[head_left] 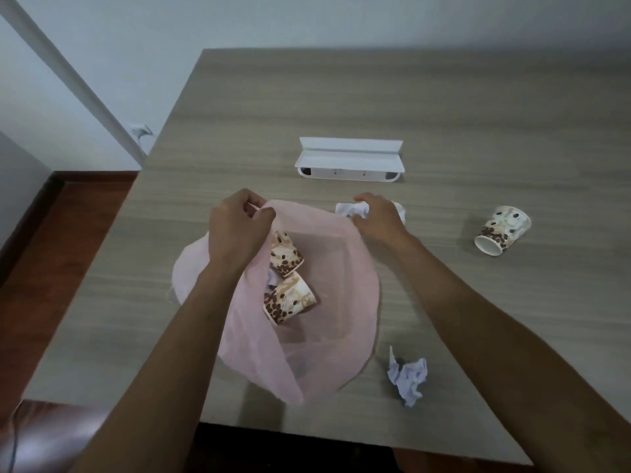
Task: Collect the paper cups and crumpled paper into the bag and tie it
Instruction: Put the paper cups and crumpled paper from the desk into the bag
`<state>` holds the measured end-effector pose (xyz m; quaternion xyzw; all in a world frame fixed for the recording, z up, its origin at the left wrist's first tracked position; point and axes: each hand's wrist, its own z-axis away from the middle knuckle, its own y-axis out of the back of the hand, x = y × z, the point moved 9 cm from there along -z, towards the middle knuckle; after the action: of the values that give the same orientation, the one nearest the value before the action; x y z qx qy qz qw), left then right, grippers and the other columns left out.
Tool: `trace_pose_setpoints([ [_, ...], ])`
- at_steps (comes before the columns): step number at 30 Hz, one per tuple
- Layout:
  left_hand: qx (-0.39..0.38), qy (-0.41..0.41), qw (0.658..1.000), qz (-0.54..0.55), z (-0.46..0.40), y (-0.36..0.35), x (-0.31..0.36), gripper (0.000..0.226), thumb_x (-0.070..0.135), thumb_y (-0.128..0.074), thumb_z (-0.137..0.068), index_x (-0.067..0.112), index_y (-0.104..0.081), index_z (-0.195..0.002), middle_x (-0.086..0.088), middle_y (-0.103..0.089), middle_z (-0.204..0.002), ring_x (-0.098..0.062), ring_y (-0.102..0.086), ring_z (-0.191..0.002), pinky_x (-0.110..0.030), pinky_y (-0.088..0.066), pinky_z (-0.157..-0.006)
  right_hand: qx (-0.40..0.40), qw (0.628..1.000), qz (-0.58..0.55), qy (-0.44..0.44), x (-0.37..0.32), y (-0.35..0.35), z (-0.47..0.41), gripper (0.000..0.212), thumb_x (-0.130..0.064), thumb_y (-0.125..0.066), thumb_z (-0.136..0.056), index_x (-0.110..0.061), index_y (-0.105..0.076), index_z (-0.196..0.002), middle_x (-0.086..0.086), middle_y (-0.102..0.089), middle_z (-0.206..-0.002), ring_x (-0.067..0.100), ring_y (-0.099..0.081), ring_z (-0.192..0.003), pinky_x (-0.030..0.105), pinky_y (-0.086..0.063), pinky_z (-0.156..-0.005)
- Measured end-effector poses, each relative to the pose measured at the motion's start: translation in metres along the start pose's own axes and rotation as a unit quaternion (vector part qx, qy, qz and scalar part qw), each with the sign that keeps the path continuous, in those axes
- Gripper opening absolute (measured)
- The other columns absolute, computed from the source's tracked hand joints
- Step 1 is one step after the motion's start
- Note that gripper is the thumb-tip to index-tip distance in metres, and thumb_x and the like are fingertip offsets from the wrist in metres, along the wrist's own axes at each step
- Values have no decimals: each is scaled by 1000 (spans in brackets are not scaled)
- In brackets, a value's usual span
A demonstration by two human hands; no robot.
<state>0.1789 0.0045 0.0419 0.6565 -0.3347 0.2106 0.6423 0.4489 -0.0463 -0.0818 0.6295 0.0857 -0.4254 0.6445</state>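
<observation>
While the pink bag (327, 302) lies open near the desk's (444, 97) front edge, the left hand (239, 227) pinches its rim at the far left. Two cups (286, 255) and some paper sit inside. The right hand (377, 218) closes around a paper wad (351, 209) just beyond the rim. A third cup (502, 231) lies on its side toward the right edge. Another wad (408, 378) rests near the front edge, right of the bag. A white box (348, 162) sits mid-desk.
</observation>
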Motion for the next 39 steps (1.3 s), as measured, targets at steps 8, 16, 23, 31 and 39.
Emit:
trace_pose_setpoints([
  [8, -14, 4, 1000, 4, 1, -10, -11, 6, 22, -66, -80, 18, -68, -85, 4, -66, -74, -6, -57, -66, -20, -42, -62, -144, 968, 205, 14, -4, -50, -48, 4, -24, -52, -79, -25, -54, -82, 1, -57, -83, 26, -57, -85, 28, -33, -76],
  [16, -3, -8, 1000, 6, -1, -1, -8, 7, 20, -67, -79, 19, -69, -85, 5, -65, -72, -3, -55, -64, -19, -41, -61, -85, 987, 134, -8, 17, -57, -36, 20, -8, -51, -92, -1, -69, -97, 19, -68, -103, 35, -65, -97, 30, -43, -73],
  [23, -10, 5, 1000, -19, 15, 14, -1, 10, 17, -67, -79, 18, -69, -88, 5, -62, -70, -2, -51, -61, -17, -37, -57, 41, 997, -63, -15, -2, -4, 9, 19, -11, -64, -86, -14, -49, -74, 0, -56, -72, 13, -53, -61, 17, -34, -51],
  [31, 20, 2, 999, -34, 26, 57, 4, 7, 16, -68, -77, 19, -70, -83, -1, -64, -66, -10, -53, -58, -21, -39, -57, 0, 972, -234, 29, -78, 70, 138, 24, -30, -75, -84, -15, -56, -81, -3, -66, -64, 6, -58, -43, 21, -46, -45],
  [39, 15, 8, 999, -47, 47, 60, 17, 9, 15, -72, -74, 21, -72, -81, 8, -58, -59, -3, -52, -57, -11, -35, -54, -140, 984, -99, 46, -112, -52, 173, 28, -36, -77, -79, -20, -57, -66, -5, -63, -65, 0, -57, -56, 22, -46, -57],
])
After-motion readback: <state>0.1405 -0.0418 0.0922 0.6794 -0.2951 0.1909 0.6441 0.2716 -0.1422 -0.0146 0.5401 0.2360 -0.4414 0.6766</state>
